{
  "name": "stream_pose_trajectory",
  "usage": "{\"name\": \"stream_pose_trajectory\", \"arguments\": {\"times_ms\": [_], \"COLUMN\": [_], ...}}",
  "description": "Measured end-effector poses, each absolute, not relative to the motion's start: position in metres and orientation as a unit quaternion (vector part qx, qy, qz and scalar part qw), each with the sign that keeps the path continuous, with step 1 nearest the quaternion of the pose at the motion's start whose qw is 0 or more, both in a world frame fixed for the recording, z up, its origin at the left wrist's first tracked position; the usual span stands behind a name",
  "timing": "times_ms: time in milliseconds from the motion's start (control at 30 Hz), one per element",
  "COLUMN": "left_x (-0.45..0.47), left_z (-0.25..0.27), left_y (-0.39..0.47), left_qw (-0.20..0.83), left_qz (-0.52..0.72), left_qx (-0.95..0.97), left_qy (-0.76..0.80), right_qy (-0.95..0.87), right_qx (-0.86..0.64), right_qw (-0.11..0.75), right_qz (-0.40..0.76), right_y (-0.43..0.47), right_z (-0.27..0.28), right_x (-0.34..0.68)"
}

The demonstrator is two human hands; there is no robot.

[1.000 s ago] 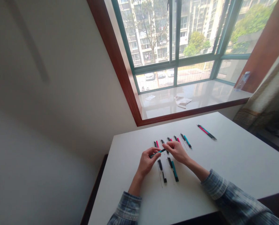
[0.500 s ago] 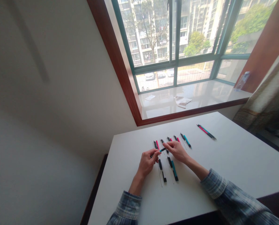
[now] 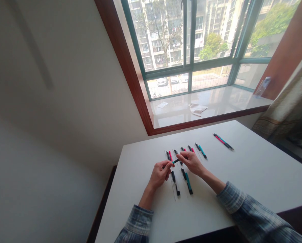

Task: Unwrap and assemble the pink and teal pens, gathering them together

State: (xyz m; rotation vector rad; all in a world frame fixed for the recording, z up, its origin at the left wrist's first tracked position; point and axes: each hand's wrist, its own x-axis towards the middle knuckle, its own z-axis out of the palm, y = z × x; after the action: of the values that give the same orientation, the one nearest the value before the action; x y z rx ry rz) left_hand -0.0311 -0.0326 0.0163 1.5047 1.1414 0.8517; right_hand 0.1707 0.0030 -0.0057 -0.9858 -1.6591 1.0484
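A teal and black pen (image 3: 175, 161) is stretched between my two hands, above the white table. My left hand (image 3: 160, 173) pinches its teal end, while the fingers of my right hand (image 3: 191, 162) are closed on its black end. Just below lie the parts of a black and white pen (image 3: 175, 183) and of a teal and black pen (image 3: 188, 182), each with a thin refill alongside. Behind my hands is a row of pen parts, among them a pink barrel (image 3: 170, 155) and a teal barrel (image 3: 203, 152); my right hand partly hides some of them.
Two whole pens, pink and teal (image 3: 223, 141), lie side by side at the back right of the white table (image 3: 252, 175). Beyond the table, a crumpled cloth (image 3: 198, 109) and a clear bottle (image 3: 263, 87) are on the window sill. A wall stands to the left.
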Motion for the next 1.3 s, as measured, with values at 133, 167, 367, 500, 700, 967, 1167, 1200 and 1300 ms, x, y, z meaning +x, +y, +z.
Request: {"name": "stream_pose_trajectory", "arguments": {"times_ms": [133,167,367,500,700,967,1167,1200,1300], "left_x": [-0.032,-0.032,-0.034,-0.035,-0.036,-0.028,-0.025,-0.025,-0.024], "left_z": [0.017,0.018,0.019,0.02,0.019,0.018,0.022,0.022,0.022], "left_y": [-0.033,-0.033,-0.033,-0.033,-0.033,-0.037,-0.043,-0.043,-0.043], "left_qw": [0.534,0.539,0.576,0.599,0.619,0.336,0.258,0.253,0.244], "left_qz": [0.351,0.349,0.338,0.335,0.325,0.379,0.385,0.388,0.382], "left_qx": [0.61,0.608,0.588,0.573,0.563,0.698,0.733,0.734,0.739], "left_qy": [0.468,0.467,0.457,0.447,0.44,0.506,0.498,0.496,0.498], "right_qy": [-0.681,-0.684,-0.703,-0.711,-0.716,-0.667,-0.637,-0.632,-0.619], "right_qx": [-0.392,-0.391,-0.396,-0.391,-0.383,-0.412,-0.426,-0.428,-0.432], "right_qw": [0.453,0.452,0.435,0.431,0.43,0.448,0.432,0.43,0.431], "right_qz": [0.421,0.419,0.4,0.394,0.395,0.43,0.476,0.482,0.495], "right_y": [0.002,0.001,0.0,0.001,0.0,0.005,0.008,0.008,0.009], "right_z": [-0.004,-0.004,-0.001,0.0,0.0,-0.006,-0.016,-0.017,-0.017], "right_x": [0.171,0.172,0.174,0.175,0.176,0.175,0.172,0.171,0.17]}}
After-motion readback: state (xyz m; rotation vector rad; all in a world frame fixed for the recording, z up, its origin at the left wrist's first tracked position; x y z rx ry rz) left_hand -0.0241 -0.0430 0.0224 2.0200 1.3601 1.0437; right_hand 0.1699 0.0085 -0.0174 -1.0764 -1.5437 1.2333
